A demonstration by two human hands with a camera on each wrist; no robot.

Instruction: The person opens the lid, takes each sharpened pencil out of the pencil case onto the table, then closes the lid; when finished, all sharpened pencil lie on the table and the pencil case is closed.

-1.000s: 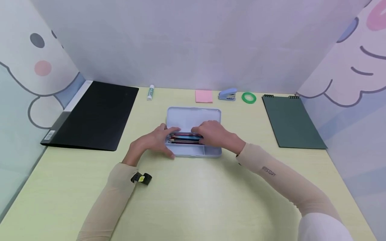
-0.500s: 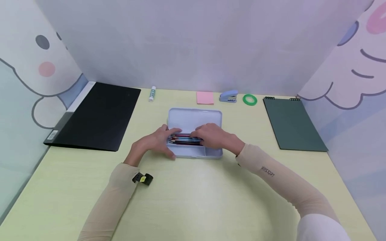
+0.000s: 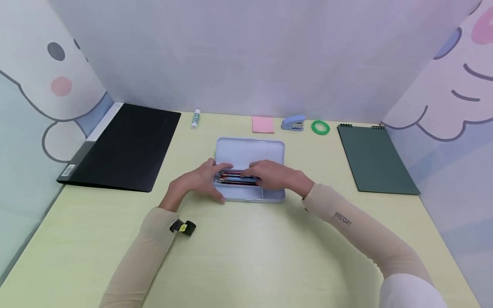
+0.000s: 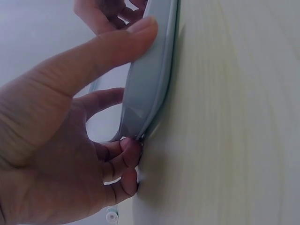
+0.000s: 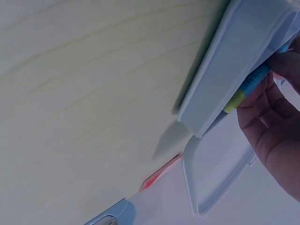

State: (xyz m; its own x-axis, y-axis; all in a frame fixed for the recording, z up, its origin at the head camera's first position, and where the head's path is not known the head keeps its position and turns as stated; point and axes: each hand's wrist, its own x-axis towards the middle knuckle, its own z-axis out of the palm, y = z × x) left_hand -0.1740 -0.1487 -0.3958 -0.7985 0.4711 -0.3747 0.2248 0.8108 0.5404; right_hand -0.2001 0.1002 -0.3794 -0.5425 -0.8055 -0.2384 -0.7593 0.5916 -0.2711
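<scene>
A pale blue pencil case [image 3: 246, 149] lies with its lid folded back at mid-table. Several pencils [image 3: 235, 182] lie lengthwise in its tray. My left hand [image 3: 198, 179] holds the tray's left end; in the left wrist view the thumb presses the front wall [image 4: 147, 79] and the fingers bend around the end. My right hand [image 3: 271, 174] reaches into the tray from the right, over the pencils. The right wrist view has its thumb and fingers pinching a blue pen-like stick [image 5: 255, 78] with a yellow-green end. The fingers cover part of the stick.
Along the back lie a glue stick [image 3: 195, 119], pink sticky notes [image 3: 263, 125], a blue stapler [image 3: 293, 122] and a roll of green tape [image 3: 320, 127]. A black folder [image 3: 127, 149] is at left, a dark green spiral pad [image 3: 377, 158] at right.
My right fingers have slid slightly left over the pencils in the tray. The left hand keeps its place on the case. The head view has shifted a little.
</scene>
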